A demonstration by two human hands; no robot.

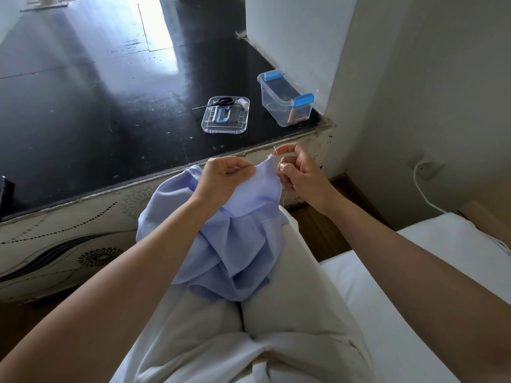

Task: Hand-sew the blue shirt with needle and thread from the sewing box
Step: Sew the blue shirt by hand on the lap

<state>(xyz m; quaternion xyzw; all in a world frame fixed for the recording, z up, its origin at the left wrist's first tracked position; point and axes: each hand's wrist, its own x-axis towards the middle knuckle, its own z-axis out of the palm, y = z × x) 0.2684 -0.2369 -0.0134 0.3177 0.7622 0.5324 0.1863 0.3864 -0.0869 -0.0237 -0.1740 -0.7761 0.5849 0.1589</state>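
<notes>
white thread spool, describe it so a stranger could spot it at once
On the black glossy ledge lies a flat clear plastic lid, left of the clear box with blue clasps. The small white thread spool sits in its far right corner, beside black-handled scissors, the only white thing there.

Shirt (237,244) lying on lap (290,299), table (96,120) standing ahead.
Lid (210,129) sitting on table, left of box (273,111); scissors (224,101) and spool (243,102) lying on lid's far end.
</notes>
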